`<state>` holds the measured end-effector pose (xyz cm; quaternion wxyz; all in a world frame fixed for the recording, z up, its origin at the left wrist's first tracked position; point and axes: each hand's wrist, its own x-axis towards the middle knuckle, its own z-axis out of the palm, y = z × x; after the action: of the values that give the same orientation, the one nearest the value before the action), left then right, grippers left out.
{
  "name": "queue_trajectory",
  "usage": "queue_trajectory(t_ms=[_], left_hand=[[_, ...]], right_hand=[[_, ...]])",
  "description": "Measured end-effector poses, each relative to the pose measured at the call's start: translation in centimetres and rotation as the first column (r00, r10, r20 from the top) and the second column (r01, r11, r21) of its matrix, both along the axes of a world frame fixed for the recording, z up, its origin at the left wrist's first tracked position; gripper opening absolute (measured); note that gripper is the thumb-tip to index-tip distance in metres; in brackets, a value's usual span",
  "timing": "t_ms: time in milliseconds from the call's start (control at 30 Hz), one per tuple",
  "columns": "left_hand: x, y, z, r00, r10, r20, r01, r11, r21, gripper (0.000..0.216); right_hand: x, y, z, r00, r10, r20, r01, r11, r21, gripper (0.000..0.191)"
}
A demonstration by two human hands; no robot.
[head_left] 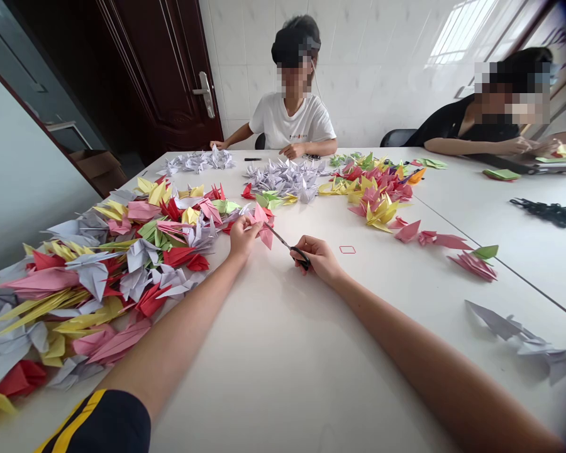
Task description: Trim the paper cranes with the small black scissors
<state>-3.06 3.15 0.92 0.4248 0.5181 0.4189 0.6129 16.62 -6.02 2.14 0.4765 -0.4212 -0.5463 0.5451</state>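
Observation:
Between the fingers of my left hand (pixel 244 238) is a pink origami crane (pixel 263 220), held just above the white table (pixel 283 352). My right hand (pixel 317 257) is closed around the dark handles of a pair of scissors (pixel 283 240). The scissor blades point up and left, and their tips meet the crane's edge; whether they cut into the paper I cannot tell. Left of my left arm spreads a large heap of folded cranes (pixel 136 251) in white, red, pink, yellow and green.
White cranes (pixel 287 176) and a multicoloured pile (pixel 377 182) lie across the far side. Loose pink cranes (pixel 429 238) and a white crane (pixel 521 336) lie at right, near dark cords (pixel 549 211). One person (pixel 292 119) sits opposite, another (pixel 476 119) at far right.

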Motion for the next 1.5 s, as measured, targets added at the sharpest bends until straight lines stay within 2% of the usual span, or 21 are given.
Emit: queue_trajectory(t_ms=[233,433,567,767,933,1267,1500], left_hand=[[-0.02,-0.03,-0.1,0.998,0.063,-0.009,-0.063,0.998,-0.007,0.031],[-0.02,-0.15,0.19,1.0,0.008,-0.013,-0.008,1.0,-0.026,0.02],[-0.09,-0.14,0.22,1.0,-0.008,-0.011,0.008,0.999,-0.039,0.024],[-0.2,0.05,-0.1,0.997,0.045,-0.056,-0.046,0.999,-0.01,0.025],[-0.06,-0.05,-0.02,0.998,0.055,-0.022,-0.055,0.998,-0.009,0.025],[-0.13,0.12,-0.06,1.0,0.025,-0.014,-0.026,0.999,-0.039,0.039],[-0.15,0.02,-0.04,0.999,-0.016,0.031,0.017,0.999,-0.044,0.041]], right_hand=[[0.06,0.26,-0.41,1.0,0.008,0.01,-0.008,1.0,0.009,0.043],[0.0,0.19,-0.27,1.0,0.005,0.002,-0.005,1.0,0.007,0.043],[-0.08,0.07,-0.1,1.0,0.002,0.006,-0.002,1.0,-0.001,0.044],[-0.11,-0.01,0.03,1.0,0.006,0.007,-0.006,1.0,0.002,0.045],[-0.08,0.06,-0.22,1.0,0.001,0.017,-0.001,1.0,0.004,0.043],[-0.15,0.05,-0.16,1.0,-0.003,0.01,0.003,1.0,0.002,0.042],[-0.22,-0.08,0.0,1.0,-0.013,0.017,0.013,1.0,-0.003,0.042]])
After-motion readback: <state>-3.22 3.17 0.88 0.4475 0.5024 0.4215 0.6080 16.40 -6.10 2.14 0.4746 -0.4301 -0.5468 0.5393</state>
